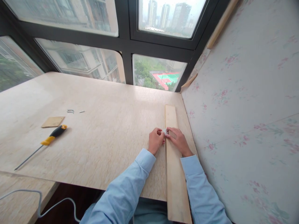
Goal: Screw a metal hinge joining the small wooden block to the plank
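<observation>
1. Over the pale wooden board (178, 189), at the right of the counter (105, 133), both hands meet around a small metal piece (165, 131).
2. This metal piece sits at the board's left edge, between the two sets of fingertips, well short of the board's far end.
3. From the left of the board comes the left hand (156, 142), its back turned up and its fingers curled inward; the fingertips bunch close against the metal piece, though I cannot tell whether they grip it or something smaller.
4. Across the board's right side reaches the right hand (179, 140), wrist angled inward, with thumb and forefinger pinching the metal piece.
5. Both forearms, in light blue sleeves (127, 183), stretch forward and converge, the left slanting more strongly, the right running beside the board and near the flowered wall (245, 93).
6. Well apart, on the left of the counter, lie a black-and-yellow screwdriver (48, 141), a small wooden plate (53, 121) just beyond its handle, and a few screws (70, 110) farther back.
7. Near the person, the board's end overhangs the counter's front edge.
</observation>
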Motion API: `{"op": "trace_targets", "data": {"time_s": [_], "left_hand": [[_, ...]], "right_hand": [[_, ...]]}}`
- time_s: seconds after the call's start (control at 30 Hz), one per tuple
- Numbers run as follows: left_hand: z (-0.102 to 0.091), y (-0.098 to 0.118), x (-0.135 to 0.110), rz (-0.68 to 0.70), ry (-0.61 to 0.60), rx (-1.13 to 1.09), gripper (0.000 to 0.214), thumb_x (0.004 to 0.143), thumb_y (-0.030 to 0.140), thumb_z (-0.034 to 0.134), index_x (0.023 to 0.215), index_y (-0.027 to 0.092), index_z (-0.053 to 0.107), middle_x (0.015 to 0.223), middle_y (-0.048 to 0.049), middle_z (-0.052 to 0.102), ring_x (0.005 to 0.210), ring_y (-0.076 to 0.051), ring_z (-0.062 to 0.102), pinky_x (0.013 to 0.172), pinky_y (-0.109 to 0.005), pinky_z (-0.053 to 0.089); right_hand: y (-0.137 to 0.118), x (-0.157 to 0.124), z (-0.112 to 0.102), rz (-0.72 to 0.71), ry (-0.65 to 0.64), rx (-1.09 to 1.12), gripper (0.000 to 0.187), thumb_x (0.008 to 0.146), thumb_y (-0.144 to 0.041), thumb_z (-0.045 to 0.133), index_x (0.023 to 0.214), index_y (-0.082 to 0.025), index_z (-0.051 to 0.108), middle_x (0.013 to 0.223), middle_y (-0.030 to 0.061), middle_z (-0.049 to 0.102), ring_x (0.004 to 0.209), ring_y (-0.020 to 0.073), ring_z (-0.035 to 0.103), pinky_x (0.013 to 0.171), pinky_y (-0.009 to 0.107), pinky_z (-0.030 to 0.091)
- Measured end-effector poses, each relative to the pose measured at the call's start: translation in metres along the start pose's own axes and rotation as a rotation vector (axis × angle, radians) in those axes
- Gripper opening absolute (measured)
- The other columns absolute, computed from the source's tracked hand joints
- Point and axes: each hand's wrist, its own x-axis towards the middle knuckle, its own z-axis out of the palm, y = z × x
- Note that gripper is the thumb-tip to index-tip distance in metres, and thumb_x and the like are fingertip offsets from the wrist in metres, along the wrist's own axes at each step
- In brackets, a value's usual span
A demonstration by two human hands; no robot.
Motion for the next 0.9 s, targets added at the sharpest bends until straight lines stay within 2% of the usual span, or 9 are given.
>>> {"op": "trace_targets", "data": {"time_s": [0.23, 0.53, 0.73, 0.9], "left_hand": [[-0.002, -0.001, -0.002, 0.050, 0.012, 0.040, 0.015, 0.083, 0.023, 0.061, 0.094, 0.013, 0.060, 0.096, -0.0095, 0.067, 0.050, -0.012, 0.062, 0.045, -0.025, 0.052], [-0.002, -0.012, 0.001, 0.151, -0.012, 0.152, 0.012, 0.082, 0.023, 0.060, 0.091, 0.015, 0.062, 0.090, -0.0057, 0.069, 0.048, -0.009, 0.059, 0.051, -0.023, 0.049], [-0.002, -0.014, 0.002, 0.163, -0.014, 0.170, 0.012, 0.081, 0.023, 0.062, 0.090, 0.016, 0.063, 0.088, -0.0049, 0.070, 0.052, -0.010, 0.060, 0.057, -0.024, 0.050], [-0.003, -0.011, -0.001, 0.145, -0.034, 0.153, 0.012, 0.082, 0.024, 0.061, 0.091, 0.016, 0.063, 0.090, -0.0050, 0.070, 0.050, -0.010, 0.061, 0.054, -0.023, 0.049]], "right_hand": [[-0.001, 0.000, 0.001, 0.002, 0.016, 0.015, 0.033, 0.087, -0.044, 0.063, 0.114, -0.026, 0.070, 0.115, 0.0092, 0.071, 0.113, 0.0283, 0.060, 0.103, 0.050, 0.044], [-0.001, 0.000, 0.001, 0.000, 0.024, 0.020, 0.034, 0.087, -0.046, 0.064, 0.112, -0.025, 0.071, 0.113, 0.0095, 0.071, 0.112, 0.0283, 0.061, 0.103, 0.050, 0.045], [-0.001, 0.000, 0.000, 0.009, 0.025, 0.030, 0.035, 0.086, -0.047, 0.065, 0.112, -0.025, 0.071, 0.114, 0.0100, 0.072, 0.111, 0.0287, 0.062, 0.102, 0.051, 0.045], [0.000, -0.001, -0.002, 0.035, 0.017, 0.040, 0.037, 0.085, -0.047, 0.066, 0.115, -0.025, 0.070, 0.117, 0.0098, 0.071, 0.112, 0.0279, 0.063, 0.103, 0.050, 0.046]]}}
